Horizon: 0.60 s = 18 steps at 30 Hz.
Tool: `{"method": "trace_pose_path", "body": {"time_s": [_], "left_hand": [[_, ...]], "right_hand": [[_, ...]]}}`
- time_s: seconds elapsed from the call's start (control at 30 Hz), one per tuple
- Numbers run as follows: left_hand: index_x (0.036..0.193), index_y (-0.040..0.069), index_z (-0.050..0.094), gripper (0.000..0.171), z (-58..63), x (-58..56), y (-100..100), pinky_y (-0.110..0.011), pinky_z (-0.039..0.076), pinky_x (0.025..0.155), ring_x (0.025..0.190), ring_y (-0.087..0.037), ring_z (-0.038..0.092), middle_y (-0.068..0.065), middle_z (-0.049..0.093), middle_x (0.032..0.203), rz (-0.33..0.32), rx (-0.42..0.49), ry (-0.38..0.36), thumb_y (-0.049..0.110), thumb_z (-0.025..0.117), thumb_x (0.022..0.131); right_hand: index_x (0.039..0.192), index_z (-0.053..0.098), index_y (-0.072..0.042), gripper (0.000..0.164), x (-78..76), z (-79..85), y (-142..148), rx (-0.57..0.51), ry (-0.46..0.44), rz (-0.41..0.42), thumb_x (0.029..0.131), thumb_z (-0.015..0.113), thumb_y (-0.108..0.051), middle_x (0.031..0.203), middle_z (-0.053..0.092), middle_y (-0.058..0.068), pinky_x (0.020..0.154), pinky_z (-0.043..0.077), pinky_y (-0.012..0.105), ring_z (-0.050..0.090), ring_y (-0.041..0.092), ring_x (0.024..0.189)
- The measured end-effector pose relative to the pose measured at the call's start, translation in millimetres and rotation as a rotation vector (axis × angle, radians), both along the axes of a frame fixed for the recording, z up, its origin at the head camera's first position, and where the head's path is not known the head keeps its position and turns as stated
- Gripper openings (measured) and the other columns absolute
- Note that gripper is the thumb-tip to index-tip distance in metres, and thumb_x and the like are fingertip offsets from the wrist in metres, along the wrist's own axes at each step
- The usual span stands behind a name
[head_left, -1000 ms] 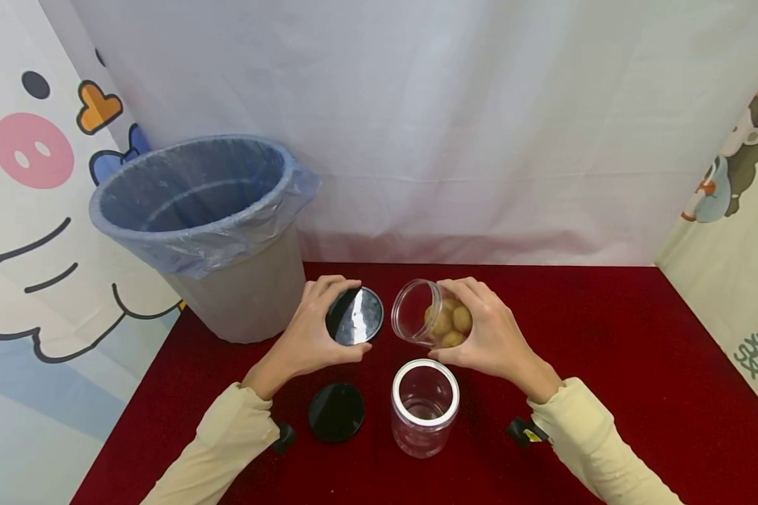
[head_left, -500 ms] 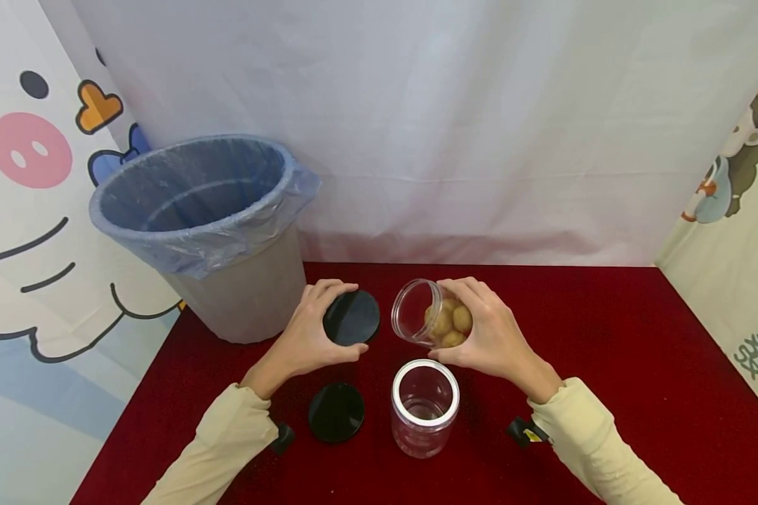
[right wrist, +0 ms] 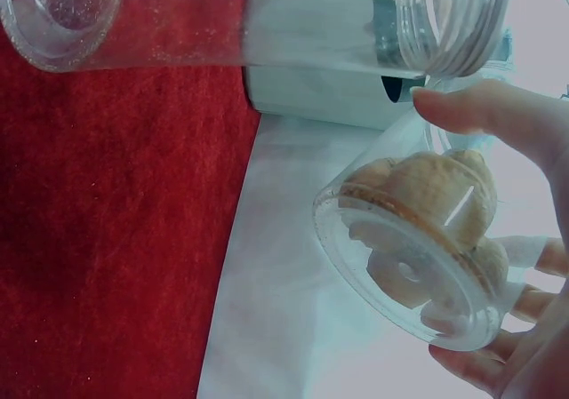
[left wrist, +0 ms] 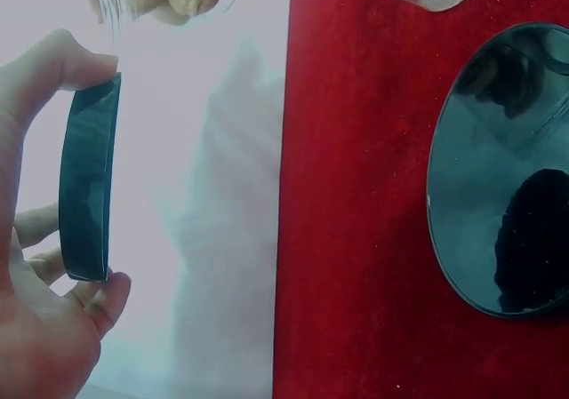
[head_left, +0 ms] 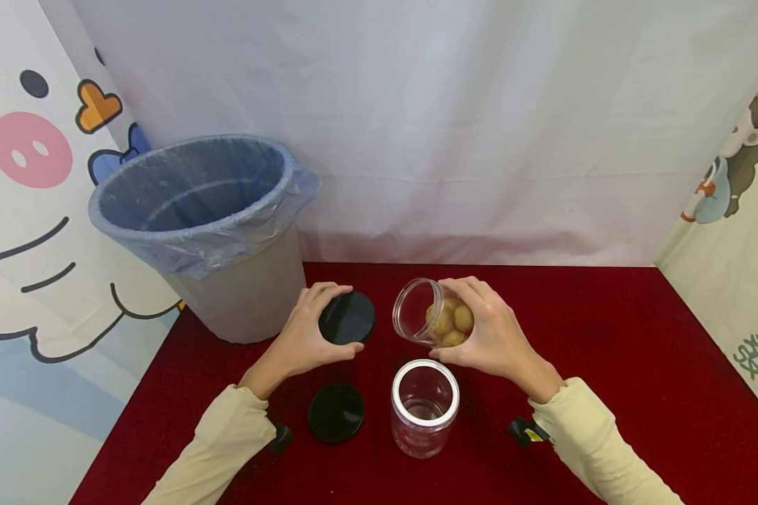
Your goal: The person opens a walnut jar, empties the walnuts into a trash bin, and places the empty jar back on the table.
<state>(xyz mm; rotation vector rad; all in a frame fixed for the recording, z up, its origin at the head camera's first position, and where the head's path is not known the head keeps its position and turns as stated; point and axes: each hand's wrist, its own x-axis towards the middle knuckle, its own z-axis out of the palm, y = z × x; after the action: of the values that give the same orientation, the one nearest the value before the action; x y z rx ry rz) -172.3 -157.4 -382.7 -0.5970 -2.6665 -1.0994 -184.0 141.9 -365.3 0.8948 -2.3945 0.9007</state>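
My left hand (head_left: 306,333) pinches a round black lid (head_left: 347,318) by its edge, thumb on one side and fingers on the other. In the left wrist view that lid (left wrist: 87,177) is seen edge-on. My right hand (head_left: 489,330) grips a clear jar (head_left: 415,312) around its body, tilted with its uncovered mouth toward the held lid. Several walnuts (right wrist: 436,195) lie inside, near its base. Below the hands a second clear jar (head_left: 420,440) stands upright without a lid, no contents showing. Left of it, another black lid (head_left: 336,412) lies flat on the table.
A large bin (head_left: 246,291) lined with a blue bag stands at the back left of the red-covered table (head_left: 606,351). A white cloth (head_left: 480,140) hangs behind the table, and printed cartoon panels flank both sides.
The lid in my left hand has turned, so its bright reflection is gone and its face shows dark. That hand has shifted slightly left. My right hand and its jar barely move.
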Motion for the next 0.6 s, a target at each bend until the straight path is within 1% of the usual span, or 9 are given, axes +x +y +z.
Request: {"method": "trace_pose_path", "body": {"time_s": [0.33,0.6], "left_hand": [[0.134,0.020,0.050,0.079,-7.0,-1.0,-3,-0.049,0.044,0.085,0.115,-0.023,0.036,-0.005,0.045,0.131,0.007,-0.012,-0.020,0.037,0.082,0.063],[0.134,0.020,0.050,0.079,-13.5,-2.5,-4,-0.050,0.043,0.087,0.116,-0.023,0.037,-0.005,0.045,0.131,0.027,-0.034,-0.041,0.037,0.081,0.063]], "right_hand": [[0.123,0.056,-0.013,0.090,-0.4,-0.2,0,-0.001,-0.005,0.009,0.043,0.091,-0.035,0.108,0.056,-0.003,0.075,0.047,0.036,0.052,0.013,0.095],[0.123,0.056,-0.013,0.090,-0.2,0.3,0,-0.002,-0.019,0.008,0.043,0.091,-0.035,0.108,0.056,-0.003,0.075,0.047,0.036,0.052,0.014,0.094]]}}
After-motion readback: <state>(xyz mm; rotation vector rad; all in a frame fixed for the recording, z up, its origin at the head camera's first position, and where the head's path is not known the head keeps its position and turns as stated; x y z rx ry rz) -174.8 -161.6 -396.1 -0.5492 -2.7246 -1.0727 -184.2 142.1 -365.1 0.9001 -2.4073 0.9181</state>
